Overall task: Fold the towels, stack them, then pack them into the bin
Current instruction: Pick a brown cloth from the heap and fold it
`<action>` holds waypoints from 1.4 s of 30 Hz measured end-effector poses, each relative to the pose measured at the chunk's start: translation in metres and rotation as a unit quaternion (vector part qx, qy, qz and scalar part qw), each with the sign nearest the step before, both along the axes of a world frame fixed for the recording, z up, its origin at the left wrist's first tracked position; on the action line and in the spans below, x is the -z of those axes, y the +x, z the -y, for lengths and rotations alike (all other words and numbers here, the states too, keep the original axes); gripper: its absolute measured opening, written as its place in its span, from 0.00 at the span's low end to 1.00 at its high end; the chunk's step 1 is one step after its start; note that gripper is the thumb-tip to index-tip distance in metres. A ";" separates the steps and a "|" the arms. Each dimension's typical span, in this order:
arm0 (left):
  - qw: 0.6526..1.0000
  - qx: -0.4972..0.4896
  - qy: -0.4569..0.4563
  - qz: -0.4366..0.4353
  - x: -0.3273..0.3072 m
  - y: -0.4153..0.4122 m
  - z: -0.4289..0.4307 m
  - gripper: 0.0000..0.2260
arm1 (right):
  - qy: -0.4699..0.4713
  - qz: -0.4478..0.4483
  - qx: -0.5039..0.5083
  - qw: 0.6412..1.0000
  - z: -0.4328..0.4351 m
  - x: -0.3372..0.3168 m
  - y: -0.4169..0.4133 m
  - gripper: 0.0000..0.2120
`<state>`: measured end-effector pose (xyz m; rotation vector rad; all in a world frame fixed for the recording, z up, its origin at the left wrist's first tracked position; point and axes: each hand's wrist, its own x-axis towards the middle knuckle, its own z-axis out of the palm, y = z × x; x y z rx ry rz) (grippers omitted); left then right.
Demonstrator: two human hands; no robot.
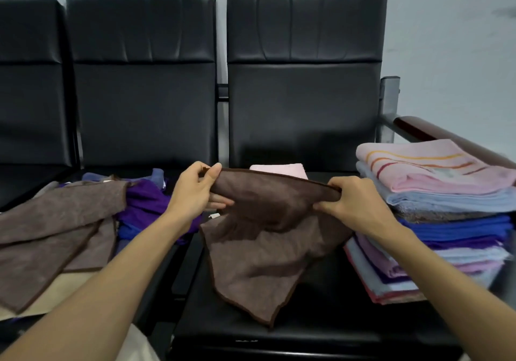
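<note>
A brown towel (259, 249) with a dark hem hangs over the middle black seat, held up by its top edge. My left hand (195, 190) pinches the towel's left corner between thumb and fingers. My right hand (351, 198) grips the right end of the same edge. The lower part of the towel drapes down onto the seat. On the right stands a tall stack of folded towels (452, 221), pink with stripes on top, then pale blue, brown, blue and purple. No bin is in view.
A loose heap of unfolded towels (72, 226), brown, purple and blue, lies on the left seat. A folded pink towel (279, 170) sits behind the brown one. Black seat backs (304, 81) rise behind, and a dark armrest (418, 128) borders the stack.
</note>
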<state>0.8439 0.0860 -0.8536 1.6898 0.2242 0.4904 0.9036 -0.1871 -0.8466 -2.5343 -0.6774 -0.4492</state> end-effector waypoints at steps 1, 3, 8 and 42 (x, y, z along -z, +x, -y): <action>1.000 -0.011 -0.008 0.013 0.000 0.003 0.002 0.10 | 0.028 0.019 0.009 0.999 -0.003 0.002 0.003 0.09; 0.997 -0.039 0.022 0.057 -0.001 0.007 0.003 0.13 | 0.086 0.061 0.022 0.994 -0.010 0.002 0.009 0.03; 0.972 -0.049 0.094 0.210 -0.023 0.009 0.016 0.10 | 0.195 0.204 0.018 0.959 -0.013 -0.012 0.010 0.13; 0.942 0.180 0.118 -0.258 0.054 -0.031 -0.036 0.17 | -0.144 -0.110 -0.037 0.983 -0.012 0.079 0.003 0.10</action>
